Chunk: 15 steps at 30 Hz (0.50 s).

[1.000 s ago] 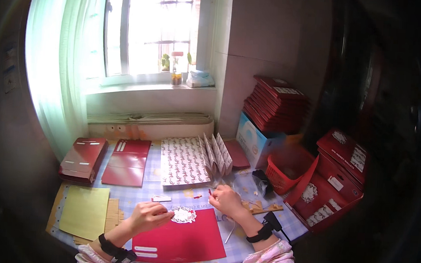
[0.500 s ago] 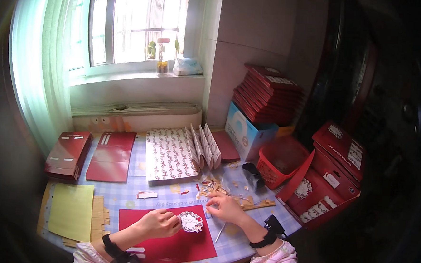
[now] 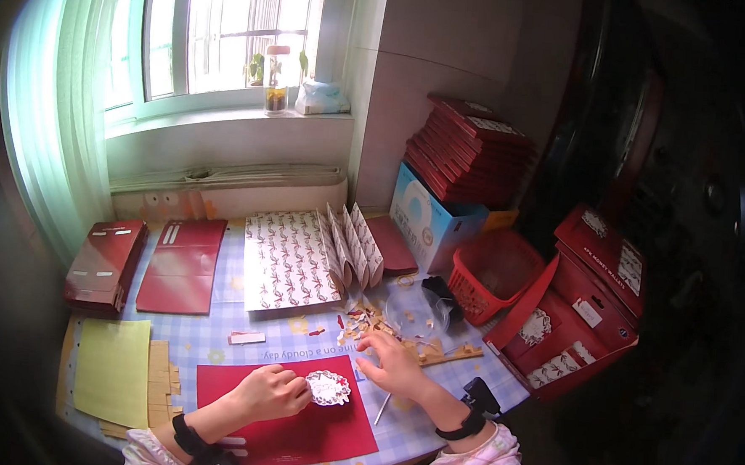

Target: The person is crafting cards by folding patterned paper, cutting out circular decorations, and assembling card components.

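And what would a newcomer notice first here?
Probably the bright window at upper left, beside the pale green curtain. Next, the stack of dark red folders on the blue box, right of centre; then, in front, the left hand holding the white cutout over the red sheet.

Red sheet (image 3: 316, 432) on checked tablecloth (image 3: 203, 331)

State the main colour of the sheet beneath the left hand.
The sheet is mainly red, best seen in the head view.
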Each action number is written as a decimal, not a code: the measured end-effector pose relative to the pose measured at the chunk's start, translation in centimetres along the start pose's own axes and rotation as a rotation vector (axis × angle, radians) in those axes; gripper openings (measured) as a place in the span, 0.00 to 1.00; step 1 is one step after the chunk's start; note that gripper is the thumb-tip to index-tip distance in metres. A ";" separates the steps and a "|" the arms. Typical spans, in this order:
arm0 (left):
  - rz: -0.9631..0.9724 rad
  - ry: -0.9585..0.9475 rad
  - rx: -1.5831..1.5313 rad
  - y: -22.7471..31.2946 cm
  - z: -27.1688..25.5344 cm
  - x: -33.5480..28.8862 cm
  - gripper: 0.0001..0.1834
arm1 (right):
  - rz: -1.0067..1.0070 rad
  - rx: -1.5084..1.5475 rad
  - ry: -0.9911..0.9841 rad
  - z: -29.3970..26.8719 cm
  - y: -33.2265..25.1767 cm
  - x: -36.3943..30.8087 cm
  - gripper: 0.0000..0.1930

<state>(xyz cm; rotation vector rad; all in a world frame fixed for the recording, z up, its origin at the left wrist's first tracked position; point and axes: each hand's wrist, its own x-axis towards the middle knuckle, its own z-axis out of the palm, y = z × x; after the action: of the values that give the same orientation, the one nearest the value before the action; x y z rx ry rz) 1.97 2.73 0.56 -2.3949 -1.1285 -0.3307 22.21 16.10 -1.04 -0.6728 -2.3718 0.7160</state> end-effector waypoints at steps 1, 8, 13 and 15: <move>0.002 0.004 -0.004 0.0 0.0 0.1 0.03 | -0.022 0.069 0.053 0.0 -0.1 0.1 0.11; -0.001 0.037 0.041 0.3 -0.5 0.5 0.04 | 0.457 0.339 -0.536 -0.5 -1.9 0.0 0.16; 0.005 0.091 0.074 0.7 -0.4 0.2 0.06 | 0.507 0.362 -0.454 0.1 -1.3 -0.3 0.17; 0.007 0.098 0.077 0.7 -0.3 0.0 0.06 | 0.476 0.405 -0.528 0.1 -1.4 -0.1 0.17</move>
<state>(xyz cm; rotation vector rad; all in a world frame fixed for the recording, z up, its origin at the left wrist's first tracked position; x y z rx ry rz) 2.53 2.19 0.60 -2.2892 -1.0692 -0.3905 21.84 15.02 -0.29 -0.9657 -2.4034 1.7061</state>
